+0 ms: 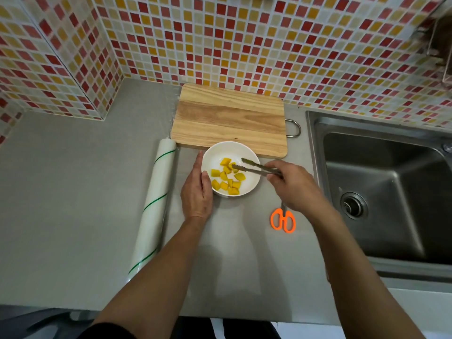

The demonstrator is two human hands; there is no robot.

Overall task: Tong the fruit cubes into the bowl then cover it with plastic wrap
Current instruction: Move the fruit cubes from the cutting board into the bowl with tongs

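Note:
A white bowl (pixel 249 156) stands on the grey counter just in front of a bare wooden cutting board (pixel 230 118). Several yellow fruit cubes (pixel 226 178) lie inside the bowl. My left hand (pixel 197 192) rests against the bowl's left side, steadying it. My right hand (pixel 293 184) grips metal tongs (pixel 254 166), whose tips reach over the bowl above the cubes with a gap between them. A roll of plastic wrap (pixel 156 204) with green stripes lies lengthwise left of the bowl.
Orange-handled scissors (pixel 283 220) lie on the counter under my right wrist. A steel sink (pixel 381 192) fills the right side. A mosaic tile wall (pixel 220 40) backs the counter, with a tiled corner jutting out at the left.

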